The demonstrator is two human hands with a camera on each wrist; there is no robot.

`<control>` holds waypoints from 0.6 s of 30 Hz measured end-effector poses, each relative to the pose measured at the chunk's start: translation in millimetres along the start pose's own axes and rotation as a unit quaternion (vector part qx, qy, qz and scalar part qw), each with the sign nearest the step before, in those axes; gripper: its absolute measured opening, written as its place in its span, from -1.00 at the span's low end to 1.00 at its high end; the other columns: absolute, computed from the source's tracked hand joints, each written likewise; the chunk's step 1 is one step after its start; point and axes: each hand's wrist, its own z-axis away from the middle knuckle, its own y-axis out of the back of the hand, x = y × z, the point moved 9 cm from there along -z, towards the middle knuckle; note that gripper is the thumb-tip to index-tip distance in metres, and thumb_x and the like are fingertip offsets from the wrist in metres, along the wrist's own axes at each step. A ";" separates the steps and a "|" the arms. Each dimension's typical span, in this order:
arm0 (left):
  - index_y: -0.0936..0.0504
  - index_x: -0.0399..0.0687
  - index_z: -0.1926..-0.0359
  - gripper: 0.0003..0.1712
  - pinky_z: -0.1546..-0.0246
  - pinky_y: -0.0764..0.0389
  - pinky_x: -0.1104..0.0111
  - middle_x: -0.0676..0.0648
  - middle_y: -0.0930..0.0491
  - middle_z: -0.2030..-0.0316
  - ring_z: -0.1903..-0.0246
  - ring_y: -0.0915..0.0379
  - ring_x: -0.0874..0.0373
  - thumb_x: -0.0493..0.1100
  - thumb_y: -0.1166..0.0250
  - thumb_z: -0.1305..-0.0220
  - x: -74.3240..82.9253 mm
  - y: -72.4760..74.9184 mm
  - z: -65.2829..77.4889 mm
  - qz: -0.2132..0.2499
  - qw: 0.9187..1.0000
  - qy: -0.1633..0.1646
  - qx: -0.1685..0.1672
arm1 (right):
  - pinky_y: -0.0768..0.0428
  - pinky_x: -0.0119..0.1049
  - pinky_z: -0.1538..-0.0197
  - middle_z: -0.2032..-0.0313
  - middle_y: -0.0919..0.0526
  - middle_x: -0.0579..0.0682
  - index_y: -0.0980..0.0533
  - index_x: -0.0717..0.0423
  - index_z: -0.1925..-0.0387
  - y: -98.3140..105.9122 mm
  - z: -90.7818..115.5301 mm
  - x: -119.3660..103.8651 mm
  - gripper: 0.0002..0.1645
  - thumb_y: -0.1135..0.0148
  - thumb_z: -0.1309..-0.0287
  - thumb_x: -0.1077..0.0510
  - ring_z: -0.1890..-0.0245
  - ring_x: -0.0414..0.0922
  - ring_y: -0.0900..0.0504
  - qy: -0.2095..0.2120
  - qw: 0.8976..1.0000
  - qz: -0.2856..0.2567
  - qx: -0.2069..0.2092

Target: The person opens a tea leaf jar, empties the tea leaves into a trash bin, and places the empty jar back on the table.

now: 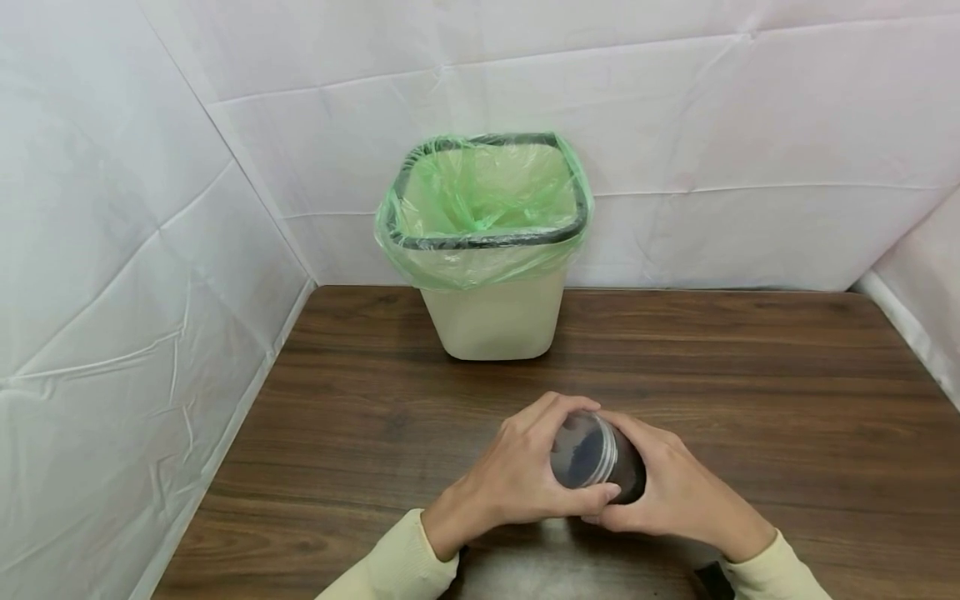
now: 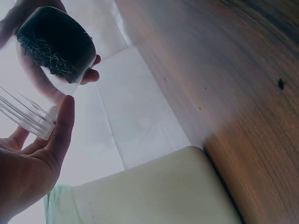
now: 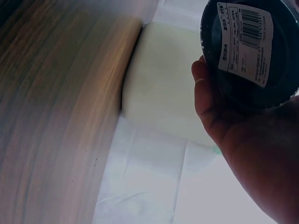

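Head view shows, nearest, the left hand [image 1: 521,471] with fingers curled round the clear, ridged end of a jar [image 1: 632,467] and the right hand [image 1: 678,492] gripping its dark base end, the jar held tilted between them above the table [image 1: 337,425]. Dark shreds [image 2: 49,56] lie inside the jar, so emptying it, if intended, looks undone; whether a lid is on, I cannot tell. Farther off, the bin [image 1: 495,325] stands upright, its green liner [image 1: 480,271] already fitted over the rim.
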 end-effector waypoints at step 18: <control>-0.41 0.18 -0.32 -0.20 0.13 -0.53 0.50 0.11 -0.51 -0.05 0.08 -0.49 0.30 0.24 -0.46 -0.09 1.7 -3.7 -2.0 0.002 1.000 0.008 -0.008 | -0.65 -0.27 0.19 -0.01 -0.58 -0.21 -0.37 -0.06 -0.30 -0.9 2.3 1.4 0.06 -0.67 0.36 0.12 0.17 -0.25 -0.62 -0.006 1.000 -0.003 0.022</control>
